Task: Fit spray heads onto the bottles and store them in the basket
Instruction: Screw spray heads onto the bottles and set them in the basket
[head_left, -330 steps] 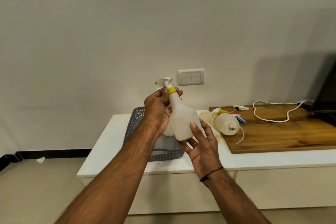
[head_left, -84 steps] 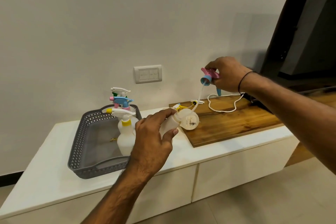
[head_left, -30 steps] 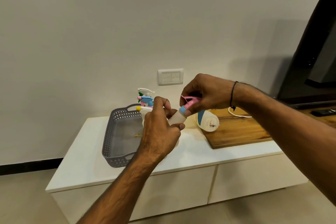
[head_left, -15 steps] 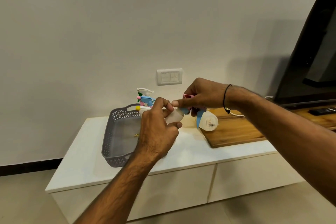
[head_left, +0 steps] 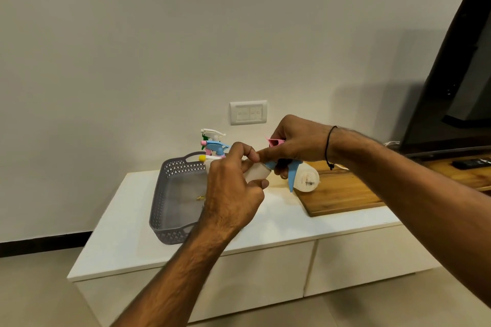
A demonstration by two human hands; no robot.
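Now the left hand (head_left: 233,194) is curled around a white plastic bottle (head_left: 256,172), smooth and matte, held tilted above the white cabinet top (head_left: 127,241). The right hand (head_left: 295,143) grips a spray head (head_left: 285,164) of pink and blue plastic; its blue collar sits at the bottle's neck, and the long blue trigger points down. How far the collar is screwed on, I cannot tell.

Behind the left hand stands a grey plastic basket (head_left: 166,202) with perforated walls and a cut-out handle. At its far end stand bottles with spray heads (head_left: 214,145) in white, blue, pink and yellow. A second white bottle (head_left: 307,180) lies on its side, its round base toward the camera, at the edge of a brown wooden board (head_left: 342,196) with visible grain.
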